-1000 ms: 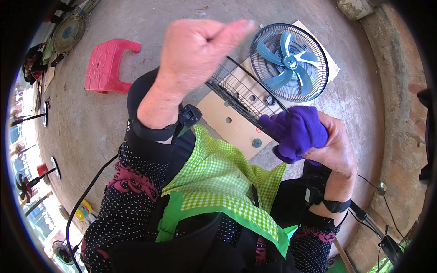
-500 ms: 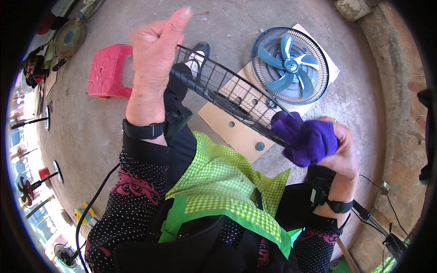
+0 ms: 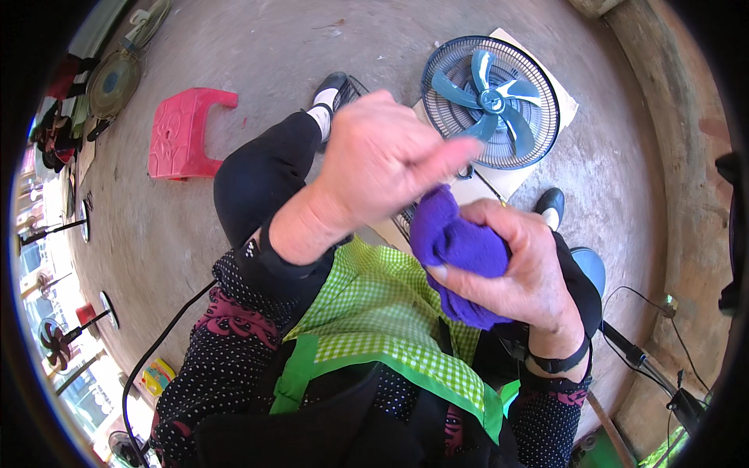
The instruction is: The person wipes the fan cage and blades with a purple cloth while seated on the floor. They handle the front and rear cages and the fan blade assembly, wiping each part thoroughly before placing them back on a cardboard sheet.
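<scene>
My right hand (image 3: 511,269) is closed round a bunched purple cloth (image 3: 459,248), which is pressed near the rim of a black wire fan guard (image 3: 404,220). In front of the guard, my left hand (image 3: 382,160) has its fingers curled in and its thumb stretched toward the cloth. It is slightly blurred, and what its fingers hold, if anything, is hidden. Only short stretches of the guard show around my hands. Beyond them, a round fan head (image 3: 491,101) with blue blades and a black rear guard lies on a cardboard sheet (image 3: 568,105) on the floor.
A pink plastic stool (image 3: 175,136) stands at the left on the concrete floor. Standing fans (image 3: 113,84) line the far left. At the right run a low wall (image 3: 663,156) and a thin cable (image 3: 683,351). My shoes (image 3: 552,201) rest on the floor either side.
My left hand has come right and nearer, toward the cloth. My right hand has moved left with the cloth. The guard has turned and is now mostly hidden behind my hands.
</scene>
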Tool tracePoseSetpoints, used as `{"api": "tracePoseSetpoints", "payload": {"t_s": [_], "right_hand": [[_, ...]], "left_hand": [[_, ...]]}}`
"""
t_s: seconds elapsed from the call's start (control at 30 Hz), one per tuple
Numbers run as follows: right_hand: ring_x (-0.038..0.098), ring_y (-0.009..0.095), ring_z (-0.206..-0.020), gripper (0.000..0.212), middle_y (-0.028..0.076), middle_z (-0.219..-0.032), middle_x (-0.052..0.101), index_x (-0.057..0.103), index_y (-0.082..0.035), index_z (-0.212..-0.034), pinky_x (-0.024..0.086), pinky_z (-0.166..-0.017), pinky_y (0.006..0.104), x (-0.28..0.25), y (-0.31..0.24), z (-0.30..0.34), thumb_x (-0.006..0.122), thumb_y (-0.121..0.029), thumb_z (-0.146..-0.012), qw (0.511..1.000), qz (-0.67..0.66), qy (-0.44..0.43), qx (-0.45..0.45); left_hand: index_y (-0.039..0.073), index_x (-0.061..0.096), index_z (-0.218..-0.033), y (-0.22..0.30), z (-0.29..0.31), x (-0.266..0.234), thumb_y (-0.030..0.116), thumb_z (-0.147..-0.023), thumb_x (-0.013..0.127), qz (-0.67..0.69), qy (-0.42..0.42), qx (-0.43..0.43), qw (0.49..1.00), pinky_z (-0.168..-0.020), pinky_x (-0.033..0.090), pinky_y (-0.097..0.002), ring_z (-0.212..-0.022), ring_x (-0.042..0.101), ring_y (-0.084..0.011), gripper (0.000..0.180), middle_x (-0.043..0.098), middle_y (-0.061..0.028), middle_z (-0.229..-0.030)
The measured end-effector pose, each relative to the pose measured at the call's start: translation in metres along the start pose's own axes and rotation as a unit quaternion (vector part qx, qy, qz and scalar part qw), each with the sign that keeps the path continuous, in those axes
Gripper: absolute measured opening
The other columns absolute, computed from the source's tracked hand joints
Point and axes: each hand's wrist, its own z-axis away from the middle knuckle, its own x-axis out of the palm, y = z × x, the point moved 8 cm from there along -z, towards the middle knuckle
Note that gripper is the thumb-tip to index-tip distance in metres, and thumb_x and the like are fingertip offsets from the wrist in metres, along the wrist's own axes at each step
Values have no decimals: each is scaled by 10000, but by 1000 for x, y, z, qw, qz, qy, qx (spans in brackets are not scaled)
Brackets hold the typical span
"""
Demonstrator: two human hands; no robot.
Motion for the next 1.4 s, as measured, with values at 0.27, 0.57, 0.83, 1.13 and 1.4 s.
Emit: {"api": "tracePoseSetpoints", "payload": {"t_s": [0.27, 0.57, 0.83, 1.13, 1.4], "right_hand": [[676, 376, -741, 266, 175, -756, 668, 662, -43, -879, 537, -657, 412, 9, -3, -17, 789, -239, -752, 998, 62, -24, 16], [635, 241, -604, 198, 59, -652, 614, 623, -87, -772, 478, -575, 333, -11, 5, -6, 805, -151, -727, 989, 75, -110, -69], [637, 243, -720, 247, 64, -776, 630, 638, -69, -832, 493, -662, 341, -38, 25, 18, 846, -157, -732, 990, 72, -77, -91], [642, 219, -675, 232, 53, -740, 623, 689, -83, -904, 491, -623, 339, -52, 5, 38, 825, -172, -737, 987, 61, -13, -150], [644, 292, -687, 203, 86, -761, 606, 602, -83, -858, 502, -586, 397, -16, -1, 17, 753, -130, -732, 967, 222, 4, -125]], "left_hand": [[140, 501, -483, 30, -6, -14, 271, -719, 840, -117, 29, 83, 989, -522, 330, -325, -446, 456, -202, 434, 451, -8, -473], [33, 531, -557, -27, 7, -74, 109, -867, 782, -1, 185, -102, 978, -506, 264, -281, -482, 341, -88, 407, 416, 23, -516], [49, 515, -578, -70, 30, -107, 229, -951, 719, 82, 258, -192, 943, -519, 244, -241, -545, 339, -39, 462, 438, 57, -584], [66, 604, -693, -76, 22, -54, 378, -994, 624, 138, 56, -252, 956, -605, 348, -244, -611, 448, -69, 433, 543, 34, -688], [126, 555, -575, 22, 9, 14, 284, -814, 776, -79, -38, 73, 993, -588, 364, -338, -498, 497, -204, 362, 522, -7, -548]]}}
